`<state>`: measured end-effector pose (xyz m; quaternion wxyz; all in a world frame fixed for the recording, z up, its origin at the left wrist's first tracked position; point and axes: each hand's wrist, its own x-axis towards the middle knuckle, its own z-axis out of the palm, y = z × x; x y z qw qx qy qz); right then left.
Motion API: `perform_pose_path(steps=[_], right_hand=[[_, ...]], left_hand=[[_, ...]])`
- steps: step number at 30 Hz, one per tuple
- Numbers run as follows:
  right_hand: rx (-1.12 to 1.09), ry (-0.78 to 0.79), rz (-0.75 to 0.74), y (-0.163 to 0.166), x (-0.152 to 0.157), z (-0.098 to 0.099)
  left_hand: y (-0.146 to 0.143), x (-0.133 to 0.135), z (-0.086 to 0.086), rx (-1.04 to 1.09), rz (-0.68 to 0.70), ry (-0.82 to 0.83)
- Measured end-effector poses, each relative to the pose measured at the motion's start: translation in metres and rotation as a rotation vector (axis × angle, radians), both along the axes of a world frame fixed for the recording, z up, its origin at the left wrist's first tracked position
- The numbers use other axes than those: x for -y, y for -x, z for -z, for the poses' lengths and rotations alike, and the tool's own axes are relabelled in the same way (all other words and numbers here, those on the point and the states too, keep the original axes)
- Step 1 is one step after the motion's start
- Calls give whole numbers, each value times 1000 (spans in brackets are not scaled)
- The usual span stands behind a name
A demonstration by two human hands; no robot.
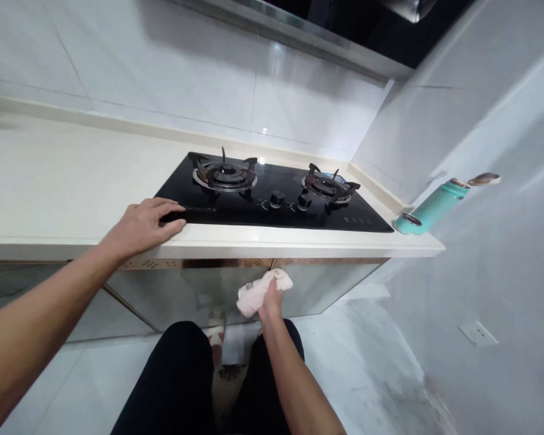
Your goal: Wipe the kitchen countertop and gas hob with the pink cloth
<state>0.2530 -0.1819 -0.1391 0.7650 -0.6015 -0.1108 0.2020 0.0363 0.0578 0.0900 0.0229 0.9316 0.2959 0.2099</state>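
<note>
My left hand (148, 225) rests at the front left corner of the black gas hob (258, 212), its fingers stretched out over the glass edge and the counter. Nothing is held in it. In front of the lower cabinet doors (340, 284), below the counter edge, my right hand (272, 299) grips a crumpled pale pink cloth (257, 293). On the hob stand a left burner (226, 174) and a right burner (330, 186), both with dark pan supports. Two black knobs, a left knob (277, 199) and a right knob (304, 202), sit between them.
A teal bottle (439, 205) stands at the right end of the cream countertop (72, 181), near the side wall. Overhead hangs a range hood (317, 36). A wall socket (477, 333) is low on the right. My knees are bent before the cabinets.
</note>
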Motion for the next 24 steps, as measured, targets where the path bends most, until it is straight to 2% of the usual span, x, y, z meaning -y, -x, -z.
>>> perform_pose_path(steps=[3,6,9,12,15,18,21,24], right_hand=[[-86,-22,12,0,32,-14],[-51,14,120,-33,91,-36],[187,162,442,-89,147,-67],[505,230,736,-156,175,-105],[718,357,866,-215,170,-135],[763,434,901,-245,145,-144],[806,476,939,-234,110,-128],[860,506,914,-187,70,-103]], left_hand=[[1,-1,3,28,17,-15],[2,0,3,29,17,-11],[1,2,2,38,15,-10],[1,3,1,39,22,-13],[1,3,2,37,21,-25],[0,3,2,46,16,-45],[-1,3,2,42,6,-38],[-1,2,4,40,7,-34]])
